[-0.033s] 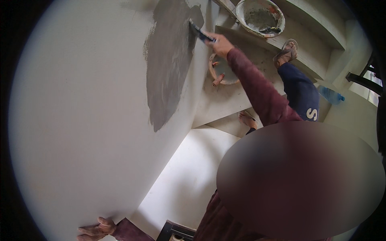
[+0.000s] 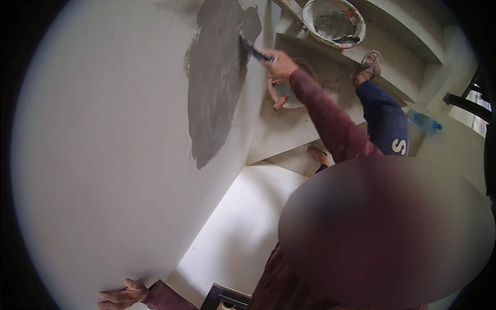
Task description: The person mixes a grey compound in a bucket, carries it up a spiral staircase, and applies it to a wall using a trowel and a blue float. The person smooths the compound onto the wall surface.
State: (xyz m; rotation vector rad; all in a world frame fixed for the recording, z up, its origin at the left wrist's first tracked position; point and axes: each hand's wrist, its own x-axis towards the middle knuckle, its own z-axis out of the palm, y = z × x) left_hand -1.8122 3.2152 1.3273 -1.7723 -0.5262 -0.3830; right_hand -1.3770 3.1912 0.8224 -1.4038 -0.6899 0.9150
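Note:
My right hand (image 2: pixel 280 65) is closed round the dark handle of what looks like a paintbrush (image 2: pixel 255 51), though motion smears it. Its tip touches a grey coated patch (image 2: pixel 217 88) on the pale wall (image 2: pixel 113 155). The patch is long, with ragged, streaky edges. At the lower left, my left hand (image 2: pixel 124 295) rests against the wall, its fingers apart and holding nothing. Beneath my right forearm stands a round tub (image 2: pixel 270 92), partly hidden, with a reddish handle-like piece (image 2: pixel 280 102) at its rim.
A smeared white bucket (image 2: pixel 308 26) of grey material, with a dark tool inside, stands on the steps (image 2: pixel 408 82) at the top. My sandalled foot (image 2: pixel 371 67) is on a step. To the right lies a blue plastic bottle (image 2: pixel 425 123); a black-framed object (image 2: pixel 227 297) is at the bottom.
My right hand and the brush have shifted slightly down the picture along the grey patch. My left hand has stayed nearly in place.

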